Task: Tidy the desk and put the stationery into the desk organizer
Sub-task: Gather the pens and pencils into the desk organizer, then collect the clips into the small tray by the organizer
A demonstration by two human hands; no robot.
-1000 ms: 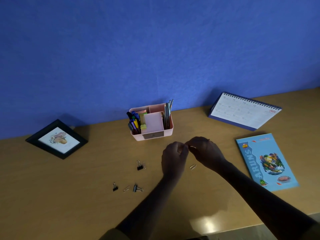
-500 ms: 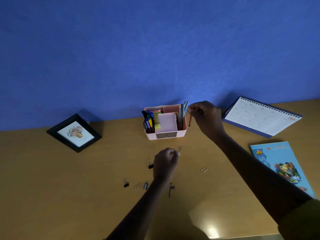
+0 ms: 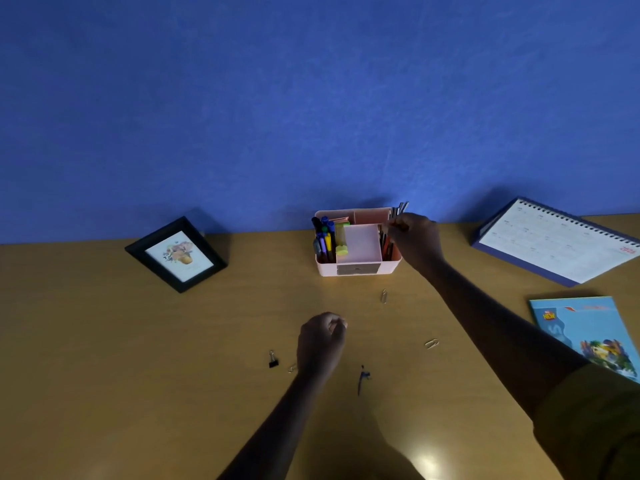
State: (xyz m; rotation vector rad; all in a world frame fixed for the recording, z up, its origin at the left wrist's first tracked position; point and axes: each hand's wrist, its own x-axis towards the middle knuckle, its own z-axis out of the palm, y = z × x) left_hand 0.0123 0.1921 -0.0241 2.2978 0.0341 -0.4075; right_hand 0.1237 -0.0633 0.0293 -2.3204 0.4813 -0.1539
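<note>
The pink desk organizer [image 3: 356, 270] stands at the back of the desk, with pens on its left and pencils on its right. My right hand [image 3: 415, 244] is at its right compartment, fingers pinched on a short orange pencil [image 3: 388, 249] that sits low among the other pencils. My left hand [image 3: 322, 344] hovers over the desk in a loose fist, and nothing shows in it. Around it lie a black binder clip [image 3: 273, 360], a small compass [image 3: 362, 379] and three paper clips, near the organizer [image 3: 383, 296], to the right [image 3: 432, 343] and beside my wrist [image 3: 292, 368].
A black picture frame [image 3: 176, 254] leans at the back left. A desk calendar [image 3: 554, 242] stands at the back right, with a blue book [image 3: 588, 330] lying in front of it. The blue wall is directly behind the organizer.
My hands, together a second ago, have parted. The right hand carried the orange pencil to the organizer and lowered it into the right compartment. The left hand drifted left, and the compass now lies on the desk.
</note>
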